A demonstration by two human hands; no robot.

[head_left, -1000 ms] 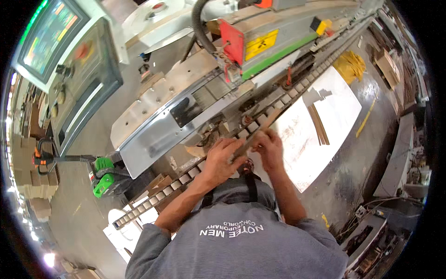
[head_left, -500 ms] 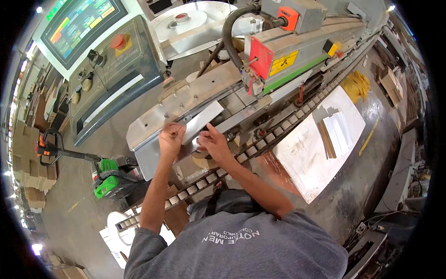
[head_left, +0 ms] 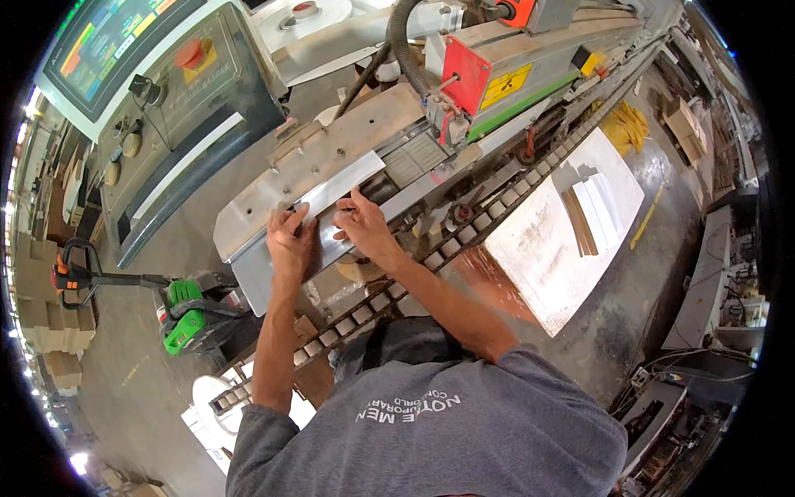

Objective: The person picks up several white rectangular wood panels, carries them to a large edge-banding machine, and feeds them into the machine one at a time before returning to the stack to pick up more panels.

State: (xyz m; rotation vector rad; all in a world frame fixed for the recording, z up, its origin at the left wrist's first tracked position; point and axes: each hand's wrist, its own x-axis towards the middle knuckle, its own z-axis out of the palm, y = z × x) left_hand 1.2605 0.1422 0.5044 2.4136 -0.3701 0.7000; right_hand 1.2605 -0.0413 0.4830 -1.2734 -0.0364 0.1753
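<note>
Left hand (head_left: pixel 290 240) is held part-curled at the lower end of the white strip (head_left: pixel 346 184); whether it is gripped cannot be told. Right hand (head_left: pixel 362 228) is kept loosely half open beside the strip, forefinger extended, seemingly empty. Strip is laid along the beige machine plate (head_left: pixel 267 195). Roller track (head_left: pixel 363 315) is set below; more strips (head_left: pixel 598 214) are placed on the white board (head_left: pixel 530 269).
</note>
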